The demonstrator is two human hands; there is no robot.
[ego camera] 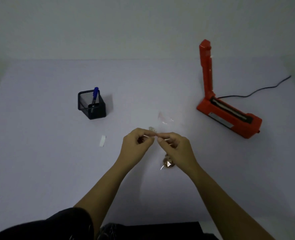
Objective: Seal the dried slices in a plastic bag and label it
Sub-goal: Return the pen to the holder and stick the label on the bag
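My left hand (pixel 136 146) and my right hand (pixel 176 148) meet above the table's middle, both pinching the top edge of a clear plastic bag (pixel 160 149). The bag hangs between them and is hard to make out. Brown dried slices (pixel 167 162) sit at its bottom, just below my right hand. A small white label (pixel 102 140) lies flat on the table to the left of my left hand. A blue marker (pixel 95 97) stands in a black mesh pen holder (pixel 92 105) at the left.
An orange heat sealer (pixel 230 116) sits at the right with its arm (pixel 206 66) raised upright; its black cord (pixel 264 88) trails off to the right. A faint clear plastic piece (pixel 165 118) lies beyond my hands. The table (pixel 39 170) is pale lilac.
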